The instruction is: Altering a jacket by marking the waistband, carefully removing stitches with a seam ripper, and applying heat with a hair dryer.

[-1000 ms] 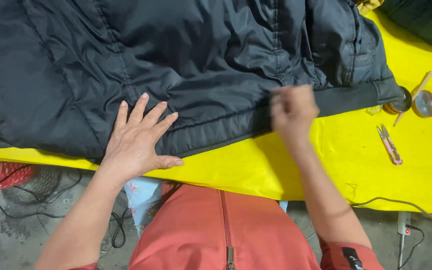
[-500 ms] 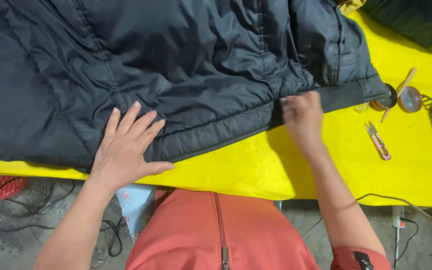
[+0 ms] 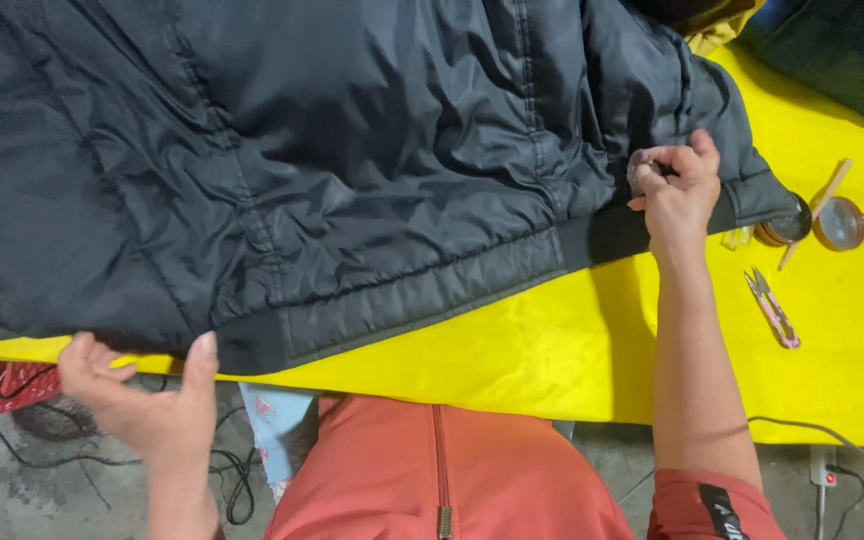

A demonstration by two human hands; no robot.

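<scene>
A dark padded jacket [image 3: 332,170] covers most of the yellow table [image 3: 552,350], spread flat with its ribbed hem running slantwise toward the table's near edge. At the jacket's lower left corner the hem reaches that near edge and slightly overhangs it; to the right of there a bare yellow strip widens between the hem and the edge, the roomiest free stretch on the table.

The left hand [image 3: 152,410] sits at the jacket's overhanging lower left corner, below the table edge, fingers loosely curled and the thumb raised against the fabric; it grips nothing that can be made out. The right hand [image 3: 677,195] is at the jacket's right end, just above the hem, fingers pinched on a fold of the fabric.

Right of the jacket's right end lie two small round tins [image 3: 817,222] with a wooden stick [image 3: 814,208] across them. Nearer the edge, below them, lie small pink thread snips [image 3: 774,308], well clear of the jacket.
</scene>
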